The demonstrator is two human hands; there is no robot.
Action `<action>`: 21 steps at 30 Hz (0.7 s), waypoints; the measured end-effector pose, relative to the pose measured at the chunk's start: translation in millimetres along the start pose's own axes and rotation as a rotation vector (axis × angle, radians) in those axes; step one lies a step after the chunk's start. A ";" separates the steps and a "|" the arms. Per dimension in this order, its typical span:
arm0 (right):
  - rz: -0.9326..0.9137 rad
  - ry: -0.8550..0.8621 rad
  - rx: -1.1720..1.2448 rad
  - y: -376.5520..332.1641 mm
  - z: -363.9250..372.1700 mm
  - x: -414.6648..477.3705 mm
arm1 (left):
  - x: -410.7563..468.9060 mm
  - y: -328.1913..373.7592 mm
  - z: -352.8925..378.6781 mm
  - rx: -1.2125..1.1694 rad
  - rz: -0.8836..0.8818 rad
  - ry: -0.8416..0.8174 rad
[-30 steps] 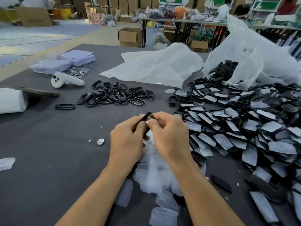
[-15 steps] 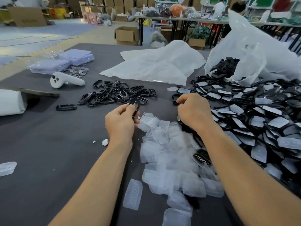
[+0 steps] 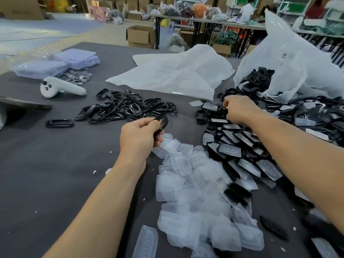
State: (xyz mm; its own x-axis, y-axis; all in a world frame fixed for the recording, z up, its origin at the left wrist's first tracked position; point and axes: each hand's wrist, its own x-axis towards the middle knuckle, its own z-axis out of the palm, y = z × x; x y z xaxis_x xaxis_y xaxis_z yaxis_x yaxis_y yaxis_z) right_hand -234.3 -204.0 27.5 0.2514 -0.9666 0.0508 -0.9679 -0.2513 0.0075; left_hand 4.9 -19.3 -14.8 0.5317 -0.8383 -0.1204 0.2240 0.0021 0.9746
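1. Left hand (image 3: 138, 135) pinches a black frame (image 3: 161, 121) between thumb and curled fingers. It is held up off the table, just short of the frame pile (image 3: 128, 108), so probably a stripped frame headed for that pile
2. Right hand (image 3: 237, 109) is down on the far edge of the unsorted heap (image 3: 256, 155), fingers curled under, knuckles toward the camera. Can't tell if it has closed on a piece, since the hand hides its own fingertips
3. Layout reads as a sort line. Black pieces with clear inserts sit on the right, at the mouth of the white bag (image 3: 297, 58). Loose clear inserts (image 3: 193, 185) are in the middle near the body, bare frames on the left. Each hand works its own side, no crossing
4. One lone frame (image 3: 59, 123) lies well apart, left of the frame pile; reason unclear
5. Not in play: white controller (image 3: 61, 88), coin-like discs (image 3: 79, 76), purple packets (image 3: 55, 64), flat plastic sheet (image 3: 173, 75)
6. Hard to read: bag contents mostly hidden, heap cut off at the right edge, clear inserts cut off at the bottom. The fingers cover part of the held frame, so can't tell if any insert is left in it
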 end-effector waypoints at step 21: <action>0.003 0.074 -0.015 -20.7 0.4 -51.1 | -24.5 -0.3 -16.0 0.183 0.082 0.001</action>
State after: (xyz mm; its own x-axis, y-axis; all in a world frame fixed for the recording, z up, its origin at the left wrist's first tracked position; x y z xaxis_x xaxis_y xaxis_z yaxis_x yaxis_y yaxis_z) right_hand -227.1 -149.4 24.3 0.2481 -0.9607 0.1245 -0.9687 -0.2474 0.0218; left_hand 4.8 10.0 -15.1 0.5430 -0.8388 -0.0393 0.0280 -0.0287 0.9992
